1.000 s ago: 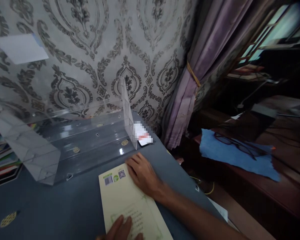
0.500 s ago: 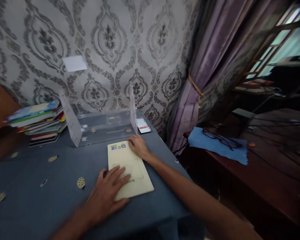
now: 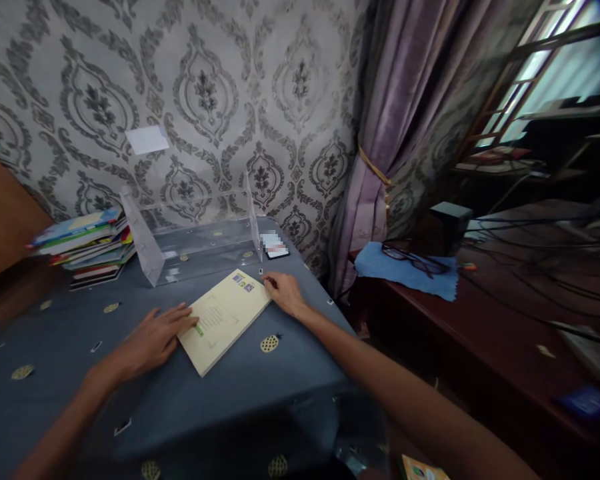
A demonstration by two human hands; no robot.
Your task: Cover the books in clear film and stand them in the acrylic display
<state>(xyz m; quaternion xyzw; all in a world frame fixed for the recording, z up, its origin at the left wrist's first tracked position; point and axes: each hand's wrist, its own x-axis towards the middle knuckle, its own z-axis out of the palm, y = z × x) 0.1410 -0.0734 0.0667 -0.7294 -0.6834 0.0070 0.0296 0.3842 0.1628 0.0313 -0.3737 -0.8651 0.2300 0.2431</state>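
Note:
A pale cream book (image 3: 225, 320) lies at a slant on the blue tablecloth, its printed text and small stamp-like pictures facing up. My left hand (image 3: 155, 337) rests at the book's left edge, fingers stretched out and their tips over the cover. At the far right corner, my right hand (image 3: 283, 292) has its fingers curled and pinched on the book's edge. Just beyond the book stands a clear plastic rack (image 3: 205, 250) with upright side panels.
A stack of books (image 3: 93, 243) sits at the table's left rear. Behind the rack's right side lies a card-like item (image 3: 275, 245). On the dark red desk (image 3: 485, 333) to the right are a blue cloth (image 3: 405, 270), eyeglasses (image 3: 415, 259) and tangled cables.
The book has turned clockwise, its near end swinging left. My left hand has shifted left, from on top of the cover to its edge. My right hand stays by the far corner.

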